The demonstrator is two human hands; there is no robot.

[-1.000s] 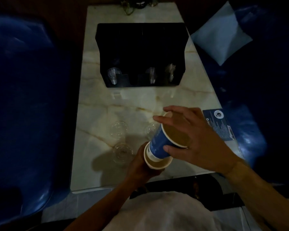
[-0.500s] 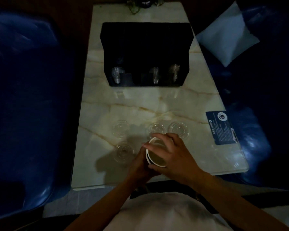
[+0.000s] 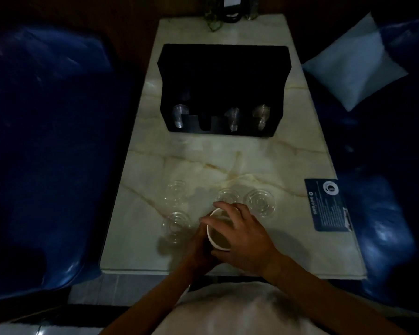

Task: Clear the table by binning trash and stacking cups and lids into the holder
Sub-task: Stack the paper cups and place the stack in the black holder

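Nested paper cups (image 3: 217, 234) stand near the table's front edge, their white rim and brown inside showing. My left hand (image 3: 198, 245) wraps the stack from the left. My right hand (image 3: 242, 233) lies over the rim from the right, fingers spread across the top. Several clear plastic lids lie flat around them: one lid (image 3: 177, 189) at the left, another lid (image 3: 176, 226) nearer me, a lid (image 3: 228, 196) just beyond my fingers, a lid (image 3: 261, 201) to its right. The black holder (image 3: 224, 68) stands farther back with clear cups (image 3: 179, 116) in its front slots.
The marble table (image 3: 228, 155) is long and narrow. A blue card (image 3: 328, 206) lies at its right edge. Blue seats (image 3: 46, 141) flank both sides, with a pale cushion (image 3: 353, 64) on the right one. Dark bottles and a plant stand at the far end.
The blue cup that my right hand held tilted has gone down into the cup in my left hand. Both hands now stay closed around the upright stack; the view shifted slightly.
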